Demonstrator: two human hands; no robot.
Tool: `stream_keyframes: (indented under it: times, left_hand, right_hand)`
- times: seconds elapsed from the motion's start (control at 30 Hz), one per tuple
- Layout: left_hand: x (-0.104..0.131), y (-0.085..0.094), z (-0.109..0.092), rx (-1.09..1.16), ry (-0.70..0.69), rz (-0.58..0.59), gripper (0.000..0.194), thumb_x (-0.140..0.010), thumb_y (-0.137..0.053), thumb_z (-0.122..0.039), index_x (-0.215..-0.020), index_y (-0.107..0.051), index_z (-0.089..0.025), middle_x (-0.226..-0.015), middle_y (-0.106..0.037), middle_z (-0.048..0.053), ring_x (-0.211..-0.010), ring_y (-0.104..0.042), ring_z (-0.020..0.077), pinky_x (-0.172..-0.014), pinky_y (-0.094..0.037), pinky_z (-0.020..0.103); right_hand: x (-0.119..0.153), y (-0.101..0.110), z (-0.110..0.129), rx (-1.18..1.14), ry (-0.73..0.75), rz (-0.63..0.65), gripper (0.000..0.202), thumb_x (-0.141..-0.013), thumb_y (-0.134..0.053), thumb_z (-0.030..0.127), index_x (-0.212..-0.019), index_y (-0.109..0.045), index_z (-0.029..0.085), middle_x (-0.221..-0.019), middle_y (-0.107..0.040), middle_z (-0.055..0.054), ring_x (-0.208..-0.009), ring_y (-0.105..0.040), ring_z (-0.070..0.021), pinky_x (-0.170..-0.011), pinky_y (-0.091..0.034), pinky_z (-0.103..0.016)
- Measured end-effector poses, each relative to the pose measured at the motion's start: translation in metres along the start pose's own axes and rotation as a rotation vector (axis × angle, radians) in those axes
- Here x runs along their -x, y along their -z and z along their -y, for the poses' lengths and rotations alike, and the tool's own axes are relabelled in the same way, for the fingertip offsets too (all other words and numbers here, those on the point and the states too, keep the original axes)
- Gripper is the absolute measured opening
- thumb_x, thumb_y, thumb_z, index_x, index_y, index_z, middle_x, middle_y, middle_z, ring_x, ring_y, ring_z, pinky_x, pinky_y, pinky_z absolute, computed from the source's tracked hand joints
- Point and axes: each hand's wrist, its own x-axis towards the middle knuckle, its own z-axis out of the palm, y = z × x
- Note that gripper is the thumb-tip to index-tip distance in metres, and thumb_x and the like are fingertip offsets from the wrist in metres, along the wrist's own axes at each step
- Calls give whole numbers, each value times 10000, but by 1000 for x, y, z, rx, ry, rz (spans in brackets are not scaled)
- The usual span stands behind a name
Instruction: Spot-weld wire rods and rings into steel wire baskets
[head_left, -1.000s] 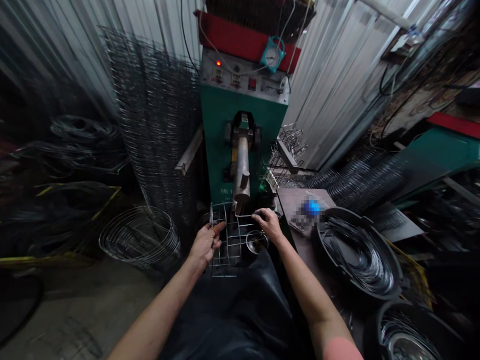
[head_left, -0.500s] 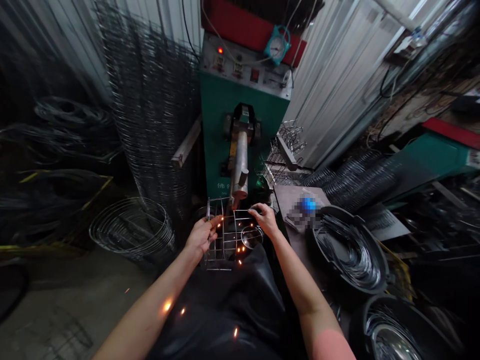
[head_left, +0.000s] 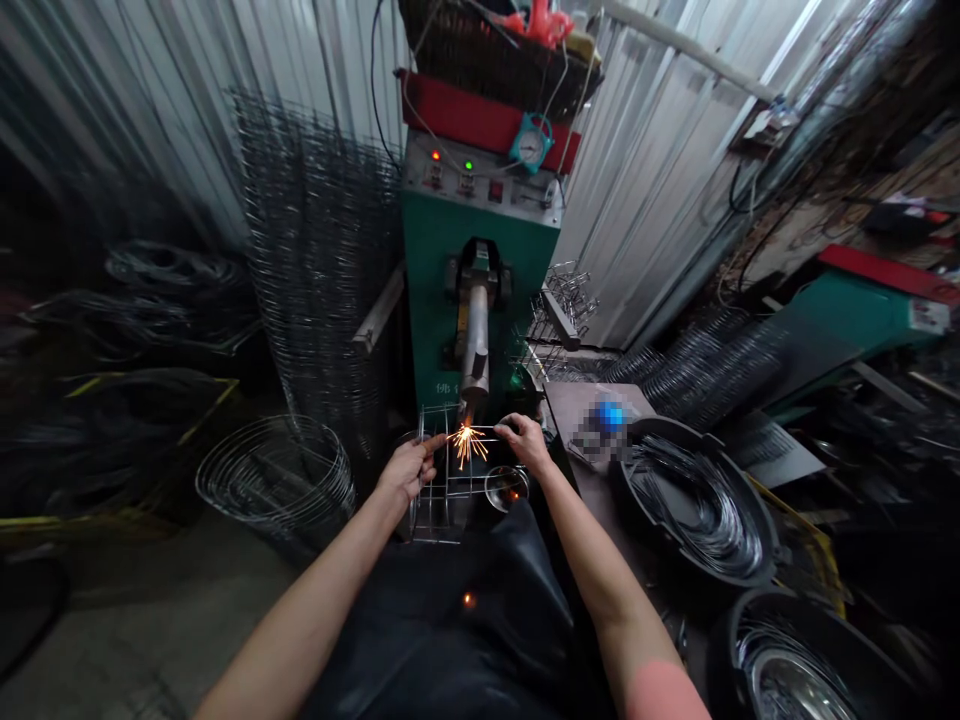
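A green spot welder [head_left: 431, 230] stands in front of me, its thick metal arm [head_left: 474, 340] reaching toward me. Bright sparks [head_left: 469, 440] burst under the arm's tip, between my hands. My left hand [head_left: 407, 468] is closed on the left side of a small wire rack [head_left: 448, 490], which sits below the tip. On the other side, my right hand [head_left: 527, 443] pinches the end of a thin metal wire [head_left: 491, 433] that runs across the rack toward the sparks. Glare hides where wire and rack meet. A round metal dish-like piece [head_left: 507, 488] lies below my right hand.
Tall stacked wire frames [head_left: 315, 260] lean at the left, with a round wire basket [head_left: 277, 475] before them. On the right are a small table [head_left: 559, 400], a black tub [head_left: 765, 500] of cut wires and another tub [head_left: 724, 650]. A dark apron [head_left: 450, 640] covers my lap.
Scattered flying sparks have given way to a fresh burst at the welder tip. A green light now glows on the panel. My view has tilted up slightly; both hands keep their grip.
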Motion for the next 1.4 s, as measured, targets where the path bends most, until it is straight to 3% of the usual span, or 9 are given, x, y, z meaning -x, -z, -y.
stream_keyframes:
  times: [0.2,0.33,0.5,0.63,0.83,1.1,1.4]
  left_hand:
    - [3,1,-2,11,20,-25,326,-455,-779,-160,-609,-493,-136,-428,-326,-113,-314,-213,-4,-294,-130,147]
    - [6,1,-3,-12,41,-30,289,-485,-755,-150,-643,-514,-133,-442,-316,-114,-318,-221,0,-300,-139,149]
    - [6,2,-3,-48,61,-44,248,-507,-711,-124,-695,-550,-114,-443,-301,-119,-315,-198,-5,-301,-134,151]
    - [2,3,2,-37,58,-60,256,-504,-695,-119,-726,-569,-88,-441,-313,-115,-313,-208,-5,-300,-142,146]
    - [5,2,5,-5,-9,-20,298,-489,-736,-155,-701,-530,-122,-460,-323,-115,-326,-221,-3,-311,-154,145]
    - [8,2,6,49,-85,26,435,-444,-796,-243,-733,-483,-157,-501,-383,-113,-334,-234,-5,-321,-167,154]
    - [4,4,0,67,-99,27,452,-453,-788,-239,-757,-460,-169,-520,-407,-117,-328,-226,-8,-321,-165,163]
  right_hand:
    - [17,6,1,25,144,-68,219,-783,-590,380,-919,-600,208,-902,-630,-46,-875,-569,-189,-797,-429,-310]
    - [28,13,-11,158,237,-38,196,-769,-619,389,-831,-620,202,-1044,-600,-92,-1046,-506,-228,-917,-364,-373]
    - [36,18,-17,150,133,-57,184,-755,-640,385,-716,-616,207,-1082,-603,-75,-1057,-511,-212,-910,-351,-363]
    - [43,13,-4,143,58,-125,223,-722,-666,415,-645,-599,217,-1100,-605,-33,-1091,-483,-208,-960,-269,-398]
    - [44,3,7,140,28,-126,259,-746,-623,442,-631,-597,211,-1155,-567,-41,-1152,-418,-231,-989,-175,-461]
    - [31,8,8,138,68,-103,280,-755,-615,451,-617,-594,208,-1109,-575,-38,-1128,-405,-242,-946,-227,-428]
    - [13,3,4,93,68,-50,274,-759,-614,441,-613,-588,211,-1064,-578,-43,-1082,-408,-247,-913,-274,-425]
